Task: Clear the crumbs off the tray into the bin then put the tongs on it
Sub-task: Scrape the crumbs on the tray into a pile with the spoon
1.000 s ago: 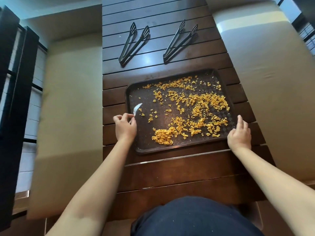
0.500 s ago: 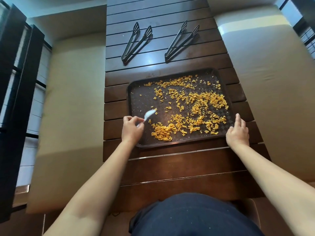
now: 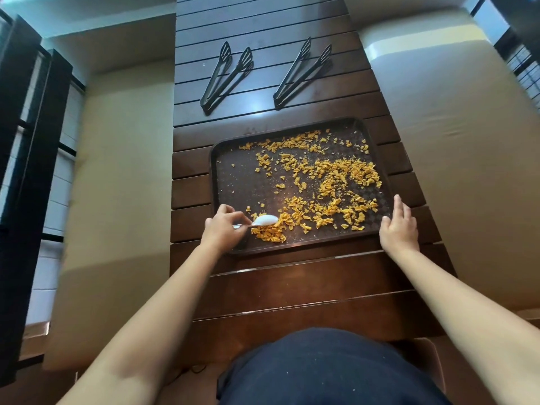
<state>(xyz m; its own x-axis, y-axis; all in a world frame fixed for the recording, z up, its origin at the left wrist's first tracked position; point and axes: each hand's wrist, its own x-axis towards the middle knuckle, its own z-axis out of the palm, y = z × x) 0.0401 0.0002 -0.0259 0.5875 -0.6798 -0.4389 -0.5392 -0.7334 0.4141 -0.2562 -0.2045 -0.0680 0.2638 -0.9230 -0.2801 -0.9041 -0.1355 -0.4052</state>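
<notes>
L hand (image 3: 222,231) fingers pinch white spoon (image 3: 264,220) w/ bowl in crumbs (image 3: 321,194); R hand (image 3: 398,228) flat, fingers straight on tray (image 3: 230,176) edge.

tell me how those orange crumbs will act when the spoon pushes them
The orange crumbs look small, dry and loose, so they will probably slide into heaps, like the one by the white spoon. Being thin flakes, they likely weigh little and may scatter or snap. The tray has a raised rim that should stop them.
</notes>
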